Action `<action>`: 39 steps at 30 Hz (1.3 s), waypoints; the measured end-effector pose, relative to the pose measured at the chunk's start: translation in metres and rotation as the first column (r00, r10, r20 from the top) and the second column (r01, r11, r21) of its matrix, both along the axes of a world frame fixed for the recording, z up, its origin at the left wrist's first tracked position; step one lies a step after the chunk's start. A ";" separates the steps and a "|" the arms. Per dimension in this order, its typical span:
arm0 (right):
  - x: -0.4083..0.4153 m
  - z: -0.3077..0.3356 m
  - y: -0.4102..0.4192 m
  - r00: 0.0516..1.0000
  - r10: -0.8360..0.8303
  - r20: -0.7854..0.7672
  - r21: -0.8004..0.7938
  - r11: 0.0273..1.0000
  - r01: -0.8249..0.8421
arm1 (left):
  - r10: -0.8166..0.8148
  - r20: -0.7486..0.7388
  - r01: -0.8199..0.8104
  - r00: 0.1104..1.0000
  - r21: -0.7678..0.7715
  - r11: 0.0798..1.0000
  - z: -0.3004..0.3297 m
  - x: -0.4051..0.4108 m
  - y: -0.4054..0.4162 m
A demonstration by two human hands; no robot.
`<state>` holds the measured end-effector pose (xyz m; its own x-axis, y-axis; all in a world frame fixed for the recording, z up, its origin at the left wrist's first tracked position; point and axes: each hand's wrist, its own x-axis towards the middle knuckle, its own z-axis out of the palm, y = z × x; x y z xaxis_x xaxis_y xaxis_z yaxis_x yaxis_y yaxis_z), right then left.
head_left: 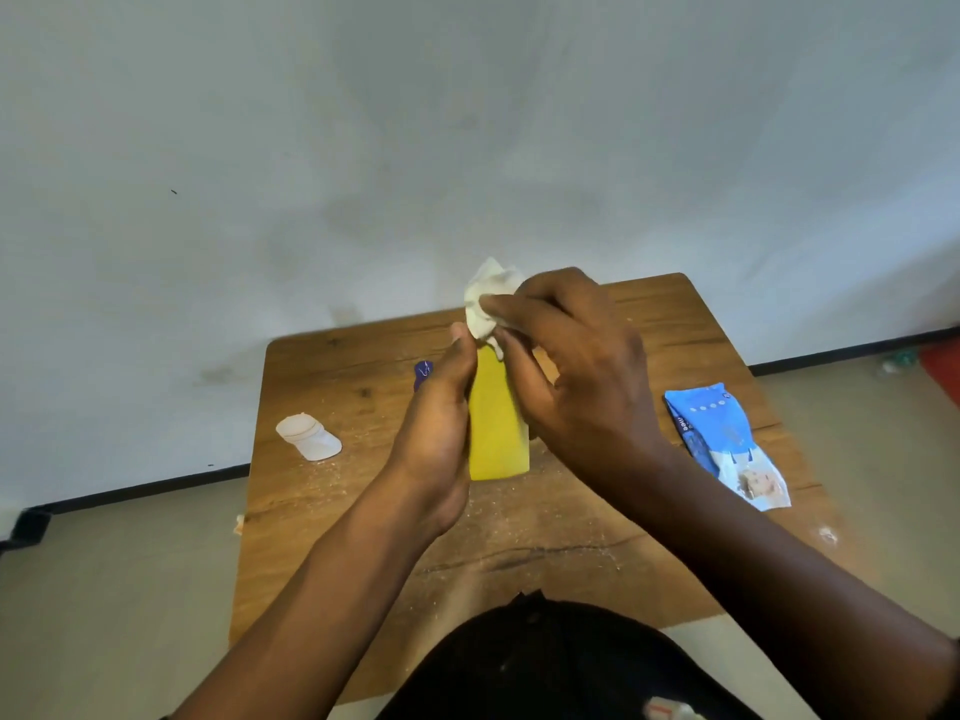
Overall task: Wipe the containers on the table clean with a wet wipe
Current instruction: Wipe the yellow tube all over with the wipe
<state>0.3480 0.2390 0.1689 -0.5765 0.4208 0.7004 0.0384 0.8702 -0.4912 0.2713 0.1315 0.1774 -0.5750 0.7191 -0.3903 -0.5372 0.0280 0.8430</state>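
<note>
A small wooden table (363, 511) with rounded corners stands close against a pale grey-white wall (467, 122), its brown top grained, cracked along the near part and dusted with light crumbs. The wall is plain, with faint darker smudges just above the table and a tiny dark speck up to the left. A dark skirting strip (156, 483) runs along the foot of the wall on either side of the table. Below it lies a smooth beige floor (104, 615). Right of the table, by the skirting, something red (943, 366) sits at the frame's edge. The light is soft and even.
</note>
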 end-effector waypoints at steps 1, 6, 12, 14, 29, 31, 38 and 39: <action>0.000 0.001 0.000 1.000 0.000 -0.004 -0.001 1.000 0.000 | 0.000 -0.028 0.000 1.000 0.001 1.000 0.001 0.000 0.000; 0.004 0.001 -0.007 0.999 0.038 0.029 0.060 0.997 -0.039 | 0.013 -0.172 -0.016 0.985 -0.016 1.000 0.003 -0.001 -0.003; 0.006 0.022 0.022 0.982 -0.185 -0.039 -0.378 0.912 0.156 | -0.028 -0.259 0.008 0.966 -0.078 0.997 0.002 0.000 -0.009; 0.009 0.027 0.023 0.994 -0.102 -0.027 -0.383 0.920 0.084 | -0.029 -0.286 0.010 0.958 -0.067 0.998 0.002 -0.001 -0.010; 0.009 0.017 0.019 0.994 0.059 0.093 -0.007 0.998 -0.059 | -0.053 -0.464 0.022 0.884 -0.072 0.997 0.001 -0.006 -0.018; 0.010 0.019 0.019 0.995 0.022 0.096 -0.031 0.999 -0.019 | -0.067 -0.481 0.028 0.874 -0.087 0.996 0.001 -0.006 -0.019; 0.014 0.026 0.023 0.974 0.204 0.102 -0.125 0.974 -0.190 | -0.104 -0.480 0.072 0.871 -0.084 0.994 0.004 -0.006 -0.017; 0.015 0.027 0.024 0.977 0.186 0.103 -0.141 0.975 -0.171 | -0.096 -0.484 0.066 0.870 -0.077 0.995 0.005 -0.006 -0.017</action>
<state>0.3628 0.2633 0.1958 -0.7236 0.3875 0.5711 -0.0488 0.7967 -0.6024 0.2656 0.1141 0.1823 -0.6432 0.7566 -0.1173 -0.0531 0.1088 0.9926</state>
